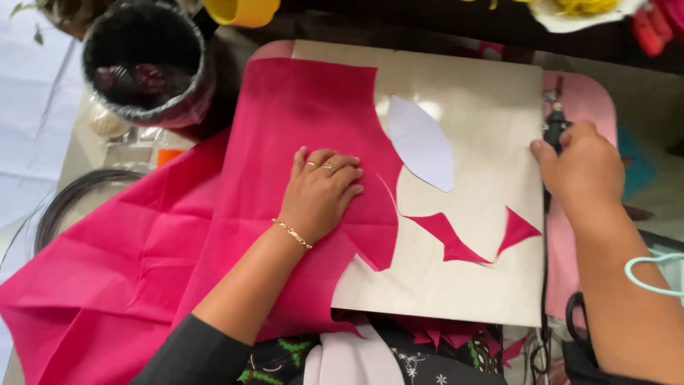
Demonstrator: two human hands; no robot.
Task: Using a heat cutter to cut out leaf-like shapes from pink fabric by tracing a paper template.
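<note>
My left hand [322, 192] lies flat, fingers together, on a large sheet of pink cloth [214, 235] draped over a pale wooden board [463, 271]. A white leaf-shaped paper template [422, 142] rests on the bare board just right of the cloth's cut edge. Two small pink offcuts [452, 239] lie below it. My right hand [581, 167] is at the board's right edge, closed around a dark tool [554, 132] with a metal tip and a black cord trailing down.
A black bucket lined with plastic [146, 64] stands at the upper left. A coil of wire [71, 192] lies at the left. Black scissors handles [577, 314] and a teal loop [652, 274] sit at the lower right. Pink scraps [442, 331] lie below the board.
</note>
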